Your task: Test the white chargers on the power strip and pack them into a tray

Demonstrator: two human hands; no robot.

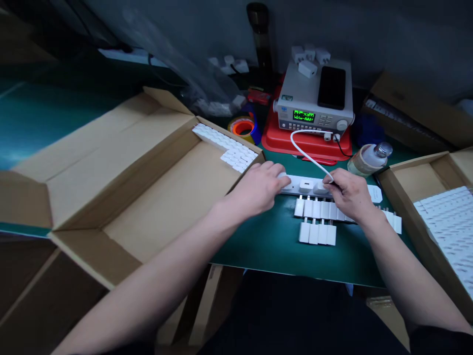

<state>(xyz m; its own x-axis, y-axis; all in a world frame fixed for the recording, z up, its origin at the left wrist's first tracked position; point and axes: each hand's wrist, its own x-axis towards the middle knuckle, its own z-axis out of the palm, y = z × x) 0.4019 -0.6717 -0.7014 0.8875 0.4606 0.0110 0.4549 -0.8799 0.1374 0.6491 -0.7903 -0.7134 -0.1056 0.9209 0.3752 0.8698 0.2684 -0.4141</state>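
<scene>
A white power strip (374,193) lies across the green table with white chargers, such as this charger (306,185), plugged into it. At the strip's left end, my left hand (258,190) is closed around another white charger (283,175), mostly hidden by the fingers. My right hand (349,193) pinches the end of a white cable (310,157) at a charger on the strip; whether the plug is in its port I cannot tell. In front of the strip, loose chargers (320,209) lie in a row, with a shorter row of chargers (318,233) nearer me.
An open cardboard box (148,217) on the left holds white chargers (229,148) in its far corner. Another box (402,197) with chargers stands right. Behind the strip are a meter (314,118) on a red tray (269,140), a phone (331,88), a bottle (369,159) and tape rolls (242,128).
</scene>
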